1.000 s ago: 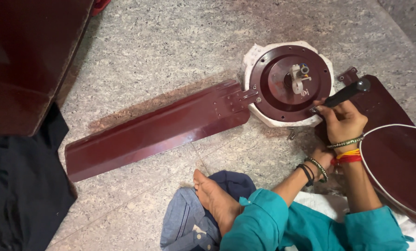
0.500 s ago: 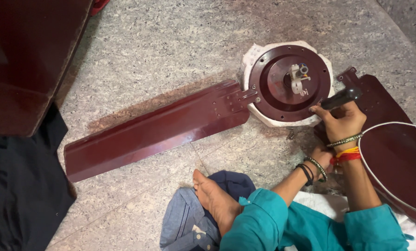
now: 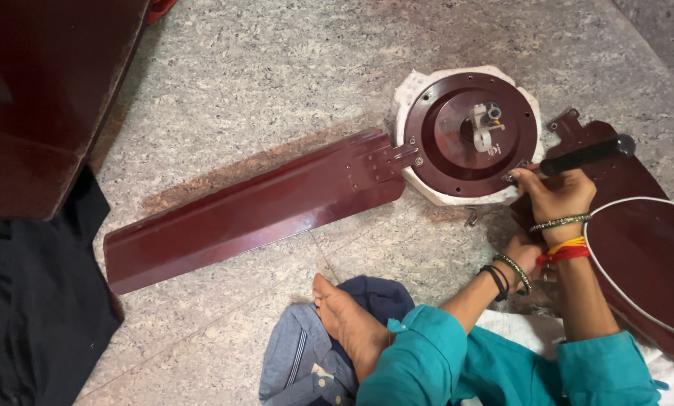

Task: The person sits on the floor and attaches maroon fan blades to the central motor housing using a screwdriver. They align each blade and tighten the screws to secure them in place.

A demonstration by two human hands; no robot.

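Observation:
A maroon ceiling-fan motor (image 3: 457, 154) lies on a white pad on the stone floor, with one long maroon blade (image 3: 254, 207) screwed to its left side. A second blade (image 3: 638, 233) lies to the right, under my arms. My right hand (image 3: 555, 194) grips a black-handled screwdriver (image 3: 587, 155); its tip meets the motor's lower right rim. My left hand (image 3: 523, 252) sits lower, at the blade's inner end just below the motor, its fingers hidden behind my right wrist.
A large dark maroon cabinet (image 3: 44, 98) fills the upper left, with black cloth (image 3: 28, 301) below it. My bare foot (image 3: 348, 323) rests on blue cloth (image 3: 299, 361). A white cable (image 3: 615, 203) loops over the right blade. A small metal part (image 3: 471, 218) lies under the motor.
The screwdriver handle has swung outward to the right while my right hand stays at the motor's rim. Fan, blades and left hand have barely moved.

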